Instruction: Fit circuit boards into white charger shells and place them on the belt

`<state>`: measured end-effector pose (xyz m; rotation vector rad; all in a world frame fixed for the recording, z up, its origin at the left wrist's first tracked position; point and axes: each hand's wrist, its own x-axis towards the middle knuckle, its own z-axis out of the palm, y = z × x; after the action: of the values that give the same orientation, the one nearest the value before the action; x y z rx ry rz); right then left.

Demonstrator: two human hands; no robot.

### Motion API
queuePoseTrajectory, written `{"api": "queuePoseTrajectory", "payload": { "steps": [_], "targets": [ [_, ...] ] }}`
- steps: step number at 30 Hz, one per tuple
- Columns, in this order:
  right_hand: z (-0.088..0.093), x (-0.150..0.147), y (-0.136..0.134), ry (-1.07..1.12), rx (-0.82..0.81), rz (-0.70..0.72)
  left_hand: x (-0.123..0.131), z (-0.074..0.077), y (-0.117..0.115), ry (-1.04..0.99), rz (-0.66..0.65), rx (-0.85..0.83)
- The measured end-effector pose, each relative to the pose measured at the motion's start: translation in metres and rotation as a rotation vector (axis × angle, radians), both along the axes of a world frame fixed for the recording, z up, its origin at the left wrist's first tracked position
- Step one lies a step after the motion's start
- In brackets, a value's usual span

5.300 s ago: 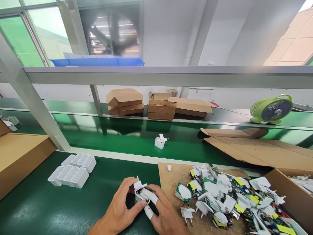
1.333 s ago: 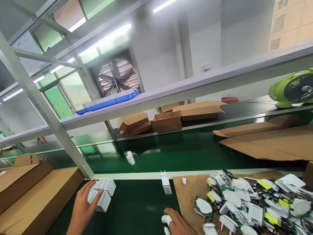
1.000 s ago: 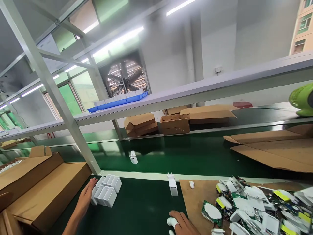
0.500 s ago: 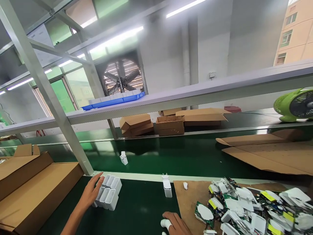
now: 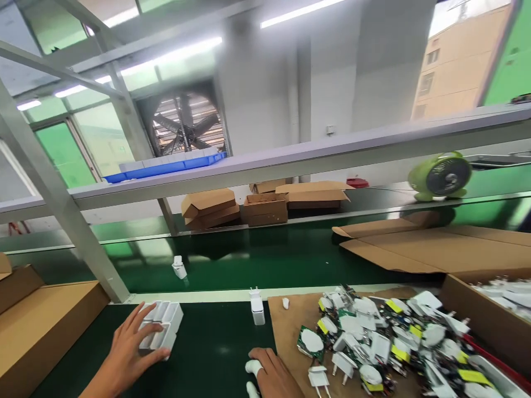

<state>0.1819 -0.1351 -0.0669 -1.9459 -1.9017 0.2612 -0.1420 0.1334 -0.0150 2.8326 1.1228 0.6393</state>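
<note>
Arching wide, left fingers (image 5: 148, 330) overhang cases (image 5: 171, 319); right fingers (image 5: 264, 359) sit parted by board's (image 5: 285, 326) edge.

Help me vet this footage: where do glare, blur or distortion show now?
Head view: ceiling tubes glare hazily; green belt mirrors bright patches; shelf slants, suggesting camera tilt; left hand and right hand show no strong blur.

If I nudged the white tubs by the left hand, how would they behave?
The tubs look thin-walled and hollow, so probably light for their size. Flat sides suggest sliding rather than rolling. Packed close together, they may shift as a group.
</note>
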Motion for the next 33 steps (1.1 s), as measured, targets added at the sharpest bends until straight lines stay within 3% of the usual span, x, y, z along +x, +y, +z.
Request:
{"api": "queuePoseTrajectory", "payload": {
  "steps": [3, 5, 10, 13, 16, 19, 24, 29, 33],
  "targets": [
    [0.017, -0.009, -0.009, 0.036, -0.022, -0.008, -0.002, -0.014, -0.018, 0.004, -0.09, 0.128],
    [0.025, -0.016, -0.016, 0.033, -0.018, -0.032, 0.015, -0.018, -0.036, -0.078, -0.17, 0.116],
    [0.047, -0.02, -0.026, 0.009, 0.051, -0.07, 0.095, -0.005, -0.098, -0.141, -0.376, -0.184],
    [0.066, 0.001, -0.032, -0.053, 0.024, -0.152, 0.133, 0.0, -0.125, -0.168, -0.489, -0.343],
    [0.082, 0.032, -0.046, -0.146, -0.021, -0.321, 0.153, -0.007, -0.143, -0.282, -0.508, -0.479],
    [0.089, 0.052, -0.058, -0.208, -0.089, -0.432, 0.162, -0.017, -0.16, -0.406, -0.532, -0.565],
    [0.096, 0.05, -0.052, -0.194, -0.155, -0.436, 0.159, -0.02, -0.179, -0.472, -0.6, -0.575],
    [0.109, 0.041, -0.037, 0.033, -0.111, -0.326, 0.146, -0.011, -0.171, -0.366, -0.595, -0.579],
    [0.109, 0.043, -0.026, 0.199, -0.124, -0.233, 0.143, -0.011, -0.162, -0.376, -0.547, -0.562]
  ]
}}
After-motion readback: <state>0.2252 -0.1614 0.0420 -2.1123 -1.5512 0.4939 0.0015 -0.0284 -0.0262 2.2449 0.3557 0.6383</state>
